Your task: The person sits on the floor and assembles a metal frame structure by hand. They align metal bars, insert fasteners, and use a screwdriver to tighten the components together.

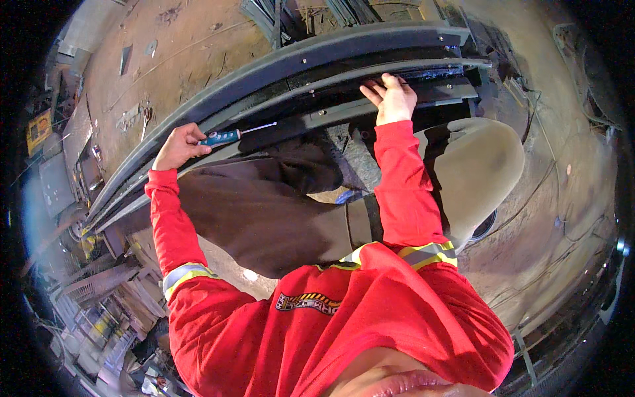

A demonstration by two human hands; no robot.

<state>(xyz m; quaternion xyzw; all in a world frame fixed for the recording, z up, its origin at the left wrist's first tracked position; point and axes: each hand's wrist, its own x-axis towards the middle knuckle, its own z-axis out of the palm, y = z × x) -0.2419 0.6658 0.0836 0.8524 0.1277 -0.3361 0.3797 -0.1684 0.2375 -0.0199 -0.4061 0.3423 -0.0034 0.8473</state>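
My left hand (177, 147) is closed around the teal handle of a screwdriver (221, 137). The screwdriver's thin shaft points right, above the near strip of a long dark metal frame (264, 69). That frame arcs across in front of me, made of several parallel bars with small bolts or screws along them. Toward its right end, my right hand (397, 102) rests on the middle bar (344, 71) with its fingers apart and slightly bent. Whether a small part sits under those fingertips is hidden.
Bundled metal strips (274, 20) lie beyond the frame. A ratchet-like tool (146, 119) and small metal pieces lie on the brown surface at left. Cables (552, 149) cross the floor at right. Piled scrap and boards (119, 298) fill the lower left. My bent legs are close below the frame.
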